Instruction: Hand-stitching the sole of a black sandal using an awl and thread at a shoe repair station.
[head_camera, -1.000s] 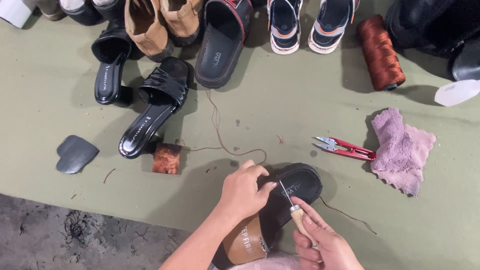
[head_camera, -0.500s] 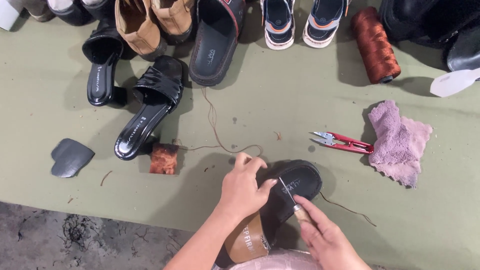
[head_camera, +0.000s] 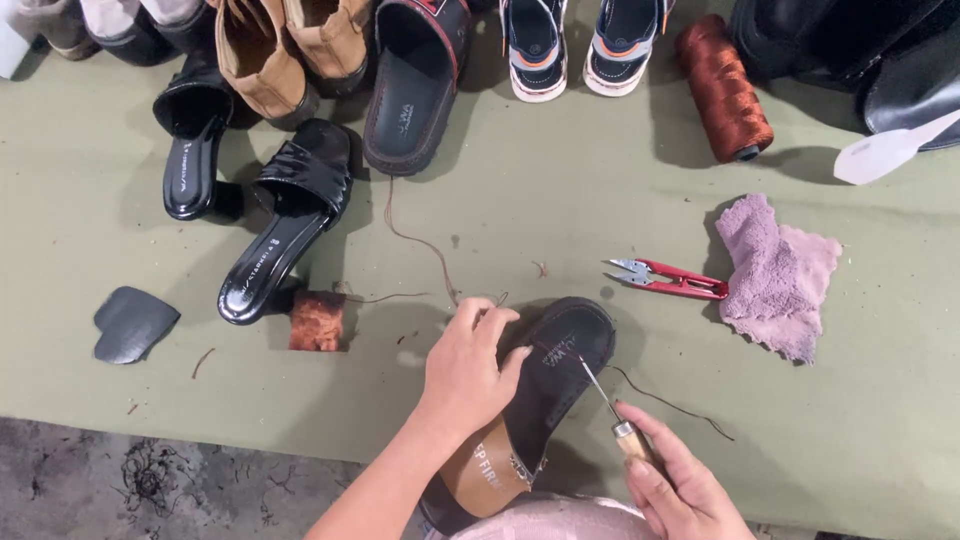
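A matt black sandal (head_camera: 545, 390) with a smooth tan insole is lying on the matt olive cloth mat (head_camera: 560, 220); the awl (head_camera: 612, 410) is showing a shiny metal shaft and wooden handle, the mule (head_camera: 285, 215) gleaming glossy black.

Red thread snips (head_camera: 668, 280) lie between a purple cloth (head_camera: 775, 275) and 2 black heeled sandals (head_camera: 250, 215).

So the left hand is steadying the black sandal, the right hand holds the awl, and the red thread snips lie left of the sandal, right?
Not quite: the head view shows the red thread snips lying to the right of the black sandal, beside the purple cloth. The left hand steadies it; the right hand holds the awl.
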